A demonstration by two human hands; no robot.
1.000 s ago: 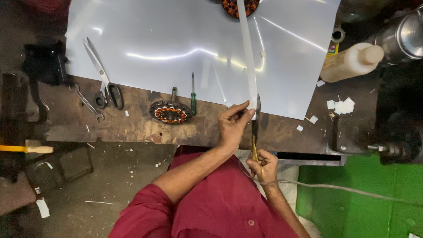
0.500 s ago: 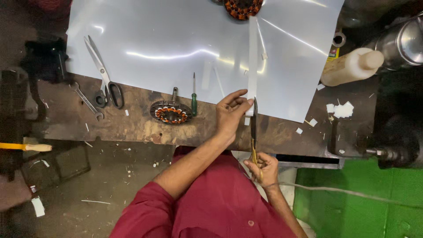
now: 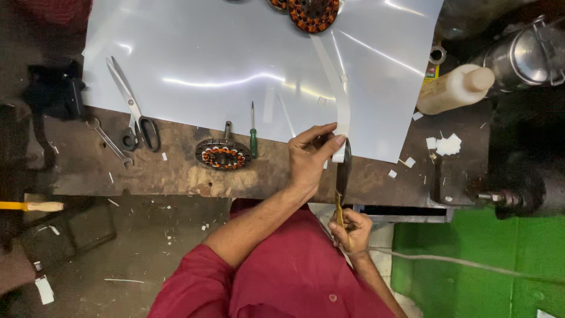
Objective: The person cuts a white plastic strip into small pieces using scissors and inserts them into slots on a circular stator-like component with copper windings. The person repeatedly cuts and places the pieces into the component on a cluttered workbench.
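Observation:
My left hand [image 3: 310, 158] pinches the near end of a long white paper strip [image 3: 336, 97] that runs away across the large white sheet [image 3: 235, 65]. My right hand [image 3: 352, 231] grips the yellow handles of a pair of scissors [image 3: 342, 176], whose dark blades point up at the strip's end just beside my left fingers. A small wound stator [image 3: 223, 155] with copper coils lies on the worn bench left of my left hand, with a green-handled screwdriver [image 3: 253, 132] beside it.
Large steel scissors [image 3: 134, 112] and a spanner [image 3: 108, 141] lie at the left. Another copper-wound stator [image 3: 312, 13] sits at the sheet's far edge. A cream plastic bottle [image 3: 453, 89], a metal can [image 3: 528, 54] and white paper scraps [image 3: 445, 144] are at the right.
The paper strip now bends to the left at its far end. My left hand has shifted its pinch lower on the strip, and the scissor blades stay at the strip's end.

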